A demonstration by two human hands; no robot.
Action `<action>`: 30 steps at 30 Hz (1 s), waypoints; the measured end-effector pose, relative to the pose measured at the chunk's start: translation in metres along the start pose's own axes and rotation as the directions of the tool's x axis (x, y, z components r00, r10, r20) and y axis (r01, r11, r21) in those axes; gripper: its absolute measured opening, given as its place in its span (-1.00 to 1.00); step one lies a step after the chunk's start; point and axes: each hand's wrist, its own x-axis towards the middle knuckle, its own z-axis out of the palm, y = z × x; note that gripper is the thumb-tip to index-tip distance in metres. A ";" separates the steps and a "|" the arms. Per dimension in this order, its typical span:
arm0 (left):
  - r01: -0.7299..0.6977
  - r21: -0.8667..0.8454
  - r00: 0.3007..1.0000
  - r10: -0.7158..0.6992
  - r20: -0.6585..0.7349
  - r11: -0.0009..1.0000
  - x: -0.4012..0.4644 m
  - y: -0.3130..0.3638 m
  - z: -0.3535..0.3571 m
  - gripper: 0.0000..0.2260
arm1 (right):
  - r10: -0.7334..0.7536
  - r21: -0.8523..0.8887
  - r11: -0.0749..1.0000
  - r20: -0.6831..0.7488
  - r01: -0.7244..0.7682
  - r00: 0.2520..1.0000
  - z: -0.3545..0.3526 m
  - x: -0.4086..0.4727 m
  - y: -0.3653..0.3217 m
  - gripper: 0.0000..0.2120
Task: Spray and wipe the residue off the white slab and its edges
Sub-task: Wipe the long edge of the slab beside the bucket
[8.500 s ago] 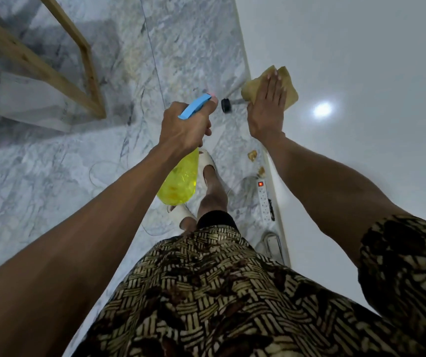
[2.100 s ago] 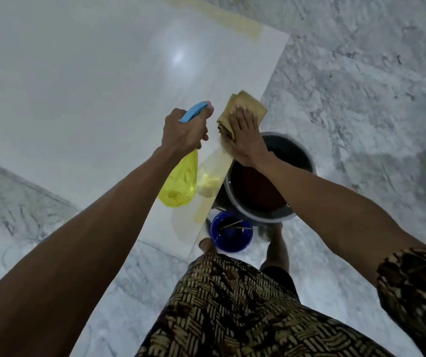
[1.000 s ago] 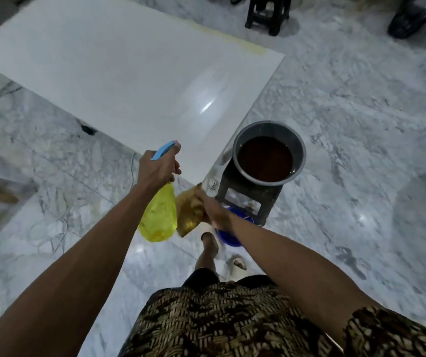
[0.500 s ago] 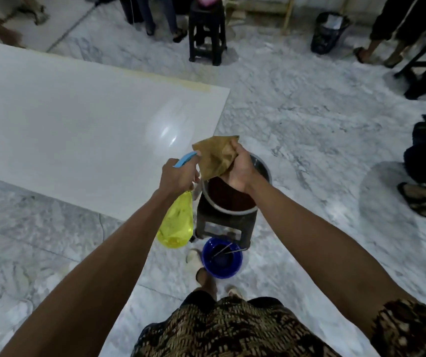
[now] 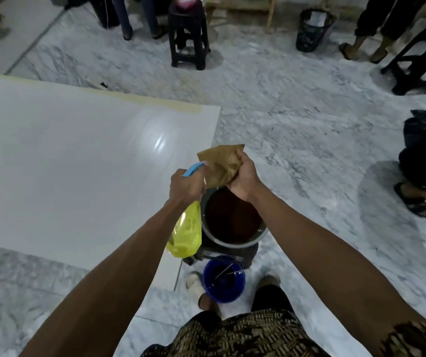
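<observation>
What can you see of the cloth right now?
The cloth is a tan-brown rag, limp and creased, bunched at its lower right where the right hand grips it. Its free part stands up with one corner pointing up-right. It hangs in the air above the dark bucket, just beside the spray bottle's blue nozzle.
</observation>
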 end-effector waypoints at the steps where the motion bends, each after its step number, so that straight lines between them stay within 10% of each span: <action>1: -0.004 -0.011 1.000 0.004 -0.017 1.000 0.008 0.007 0.004 -0.41 | -0.033 -0.022 0.999 -0.037 0.032 0.999 -0.002 0.012 -0.006 -0.47; 11: 0.067 -0.036 0.987 -0.071 -0.147 0.997 0.082 0.048 0.046 -0.57 | 0.018 -0.539 0.832 -0.212 -0.132 0.977 -0.027 0.143 -0.051 -0.56; 16: 0.104 -0.152 0.955 -0.141 -0.261 0.983 0.140 0.060 0.067 -0.58 | -0.252 -0.665 0.740 -0.138 0.099 0.958 -0.004 0.234 -0.089 -0.51; 20: 0.099 -0.134 0.940 -0.137 -0.314 0.986 0.179 0.068 0.077 -0.48 | -0.490 -0.889 0.351 0.093 0.294 0.867 0.023 0.311 -0.078 -0.51; 24: 0.053 -0.105 0.939 -0.086 -0.334 0.993 0.210 0.083 0.080 -0.45 | -0.225 -0.919 -0.166 0.389 0.358 0.893 0.019 0.340 -0.050 -0.33; 30: 0.029 -0.032 0.949 -0.038 -0.314 0.999 0.221 0.095 0.079 -0.54 | -0.382 -0.961 -0.033 0.266 0.275 0.885 0.031 0.349 -0.045 0.00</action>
